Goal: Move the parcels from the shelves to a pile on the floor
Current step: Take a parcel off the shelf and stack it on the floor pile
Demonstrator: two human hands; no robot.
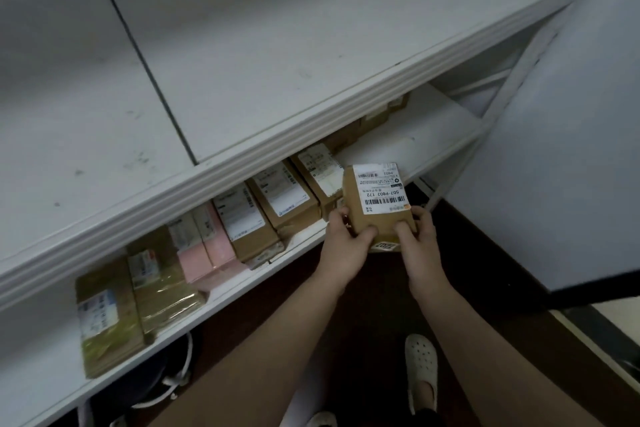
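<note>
Holding a small brown cardboard parcel (360, 215) between both hands, the person has it just right of the frame's centre, off the front edge of the lower shelf (408, 146) and above the dark floor (363, 305). The left hand (341, 239) grips the parcel's left near corner, with the thumb lying on its top face and the fingers curled round its side. The right hand (417, 236) does the same at the right near corner, thumb on top and fingers wrapped round the edge. A white shipping label with barcodes covers most of the parcel's top.

On the lower shelf, running from the centre down to the lower left of the frame, a row of parcels lies side by side. It holds several labelled brown boxes (284, 198), two pink parcels (211, 246) and two tape-wrapped parcels (107, 315). More brown parcels sit farther back, toward the right, partly hidden under the upper shelf (242, 62), which fills the upper left of the frame. A white panel (554, 149) stands at the right. A white shoe (420, 371) shows at the bottom, on the floor.
</note>
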